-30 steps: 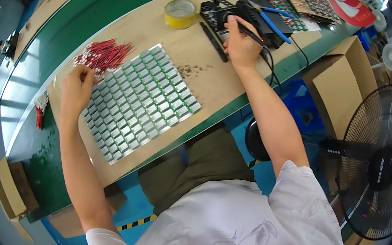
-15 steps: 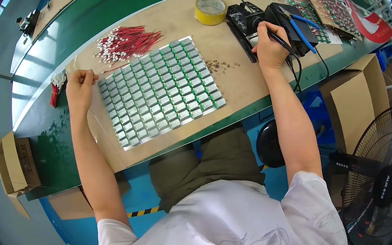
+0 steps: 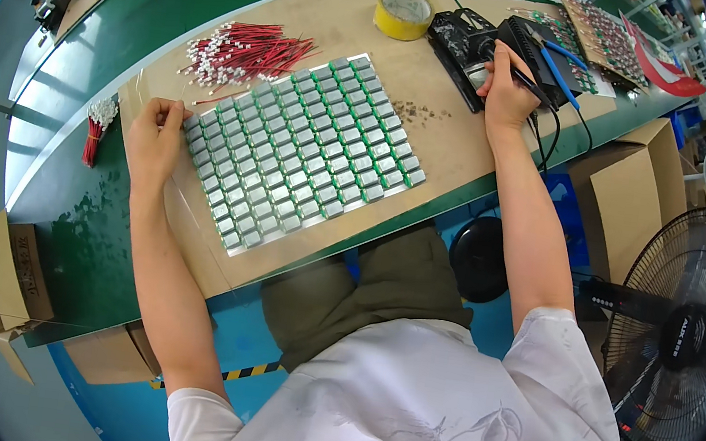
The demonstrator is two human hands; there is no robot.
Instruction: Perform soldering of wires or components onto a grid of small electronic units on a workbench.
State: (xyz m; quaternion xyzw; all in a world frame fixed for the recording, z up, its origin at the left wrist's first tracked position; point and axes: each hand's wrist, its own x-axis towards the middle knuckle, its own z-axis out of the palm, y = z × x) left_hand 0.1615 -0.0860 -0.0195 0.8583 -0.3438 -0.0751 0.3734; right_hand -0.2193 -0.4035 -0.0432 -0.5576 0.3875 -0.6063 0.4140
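My left hand [image 3: 156, 139] is closed in a pinch beside the left corner of a panel of silver square modules [image 3: 300, 147] with green circuit board between them. What its fingertips hold is too small to make out. My right hand [image 3: 510, 94] grips the black handle of a soldering iron [image 3: 529, 85], at the right side of the table. The iron's front end points into a black soldering stand [image 3: 457, 38], which hides the tip. Behind the panel lies a loose pile of red wires with white connectors [image 3: 245, 55].
Yellow tape roll [image 3: 402, 15] stands left of the soldering stand. Blue-handled pliers [image 3: 560, 69] rest on a black box [image 3: 525, 51]. Brown crumbs [image 3: 421, 112] lie right of the panel. A tied wire bundle [image 3: 95, 133] is at far left. A fan [image 3: 682, 331] and carton [image 3: 634, 182] stand right.
The whole view has shifted slightly. My left fingertips sit a little closer to the panel's corner. My right hand stays at the stand with the soldering iron.
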